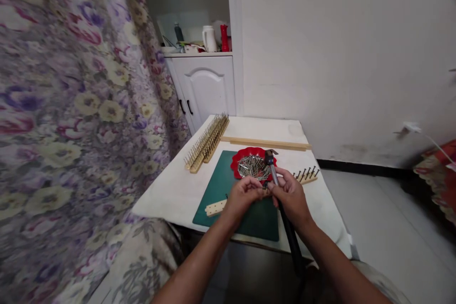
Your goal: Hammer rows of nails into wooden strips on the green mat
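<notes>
A claw hammer (pixel 272 171) with a dark handle rests in my right hand (pixel 290 194), its head up over the red bowl's edge. My right fingertips meet those of my left hand (pixel 245 194), which are pinched together around something small and dark that I cannot make out. Beneath both hands lies a pale wooden strip (pixel 215 207) with holes at its left end; my hands hide its middle. Dark nails (pixel 309 173) stand in the strip's right part. Just beyond the hands, the scalloped red bowl (pixel 235 159) holds many loose nails (pixel 252 167).
A green mat (pixel 228 166) lies under the work on a white-covered table (pixel 167 194). Wooden strips full of upright nails (pixel 206 145) sit at the back left. Long bare wooden strips (pixel 267 143) lie across the back. A floral curtain (pixel 89 104) hangs at left.
</notes>
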Demonstrator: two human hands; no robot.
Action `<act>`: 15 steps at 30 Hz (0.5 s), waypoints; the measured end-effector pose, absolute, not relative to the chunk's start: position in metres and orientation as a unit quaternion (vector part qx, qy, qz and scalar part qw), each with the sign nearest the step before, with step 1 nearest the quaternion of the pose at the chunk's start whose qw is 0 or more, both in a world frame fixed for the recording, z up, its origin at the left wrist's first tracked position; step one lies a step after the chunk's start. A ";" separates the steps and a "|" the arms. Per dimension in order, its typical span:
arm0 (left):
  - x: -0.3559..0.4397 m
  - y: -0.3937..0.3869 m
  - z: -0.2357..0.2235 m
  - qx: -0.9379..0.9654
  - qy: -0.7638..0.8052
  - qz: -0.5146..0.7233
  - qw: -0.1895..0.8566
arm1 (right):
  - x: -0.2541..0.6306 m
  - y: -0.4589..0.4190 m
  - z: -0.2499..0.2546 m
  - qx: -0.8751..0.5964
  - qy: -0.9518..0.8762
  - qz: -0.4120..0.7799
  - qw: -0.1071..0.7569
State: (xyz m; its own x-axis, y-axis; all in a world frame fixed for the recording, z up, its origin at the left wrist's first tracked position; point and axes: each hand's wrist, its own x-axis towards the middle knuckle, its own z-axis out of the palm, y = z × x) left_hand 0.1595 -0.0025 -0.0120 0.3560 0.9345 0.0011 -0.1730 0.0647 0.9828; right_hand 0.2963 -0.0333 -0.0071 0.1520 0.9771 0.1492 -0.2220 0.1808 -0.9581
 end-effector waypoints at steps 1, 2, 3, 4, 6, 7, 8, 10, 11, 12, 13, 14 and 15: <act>0.154 -0.007 -0.013 0.574 0.379 0.428 0.587 | 0.295 -0.036 -0.007 -0.433 -0.457 0.475 0.615; 0.150 -0.012 -0.013 0.620 0.392 0.421 0.534 | 0.293 -0.039 -0.007 -0.444 -0.475 0.467 0.600; 0.145 -0.017 -0.012 0.662 0.403 0.416 0.475 | 0.290 -0.043 -0.008 -0.456 -0.496 0.454 0.583; 0.142 -0.023 -0.011 0.698 0.413 0.411 0.417 | 0.288 -0.046 -0.008 -0.468 -0.518 0.438 0.566; 0.136 -0.033 -0.005 0.750 0.423 0.395 0.321 | 0.283 -0.052 -0.010 -0.485 -0.556 0.409 0.537; 0.133 -0.038 -0.002 0.765 0.424 0.385 0.294 | 0.280 -0.054 -0.010 -0.487 -0.569 0.404 0.525; 0.129 -0.041 0.001 0.775 0.424 0.375 0.280 | 0.278 -0.057 -0.011 -0.485 -0.577 0.407 0.517; 0.119 -0.044 0.005 0.779 0.429 0.366 0.274 | 0.275 -0.060 -0.010 -0.470 -0.572 0.431 0.515; 0.111 -0.044 0.005 0.771 0.437 0.372 0.277 | 0.274 -0.061 -0.009 -0.460 -0.562 0.449 0.520; 0.103 -0.042 0.004 0.752 0.452 0.387 0.283 | 0.273 -0.062 -0.009 -0.449 -0.550 0.467 0.527; 0.094 -0.040 0.001 0.726 0.471 0.406 0.294 | 0.272 -0.063 -0.008 -0.438 -0.536 0.484 0.535; 0.084 -0.037 -0.004 0.691 0.492 0.429 0.310 | 0.272 -0.063 -0.007 -0.430 -0.527 0.495 0.540; 0.075 -0.033 -0.009 0.653 0.511 0.449 0.332 | 0.273 -0.062 -0.006 -0.427 -0.521 0.499 0.545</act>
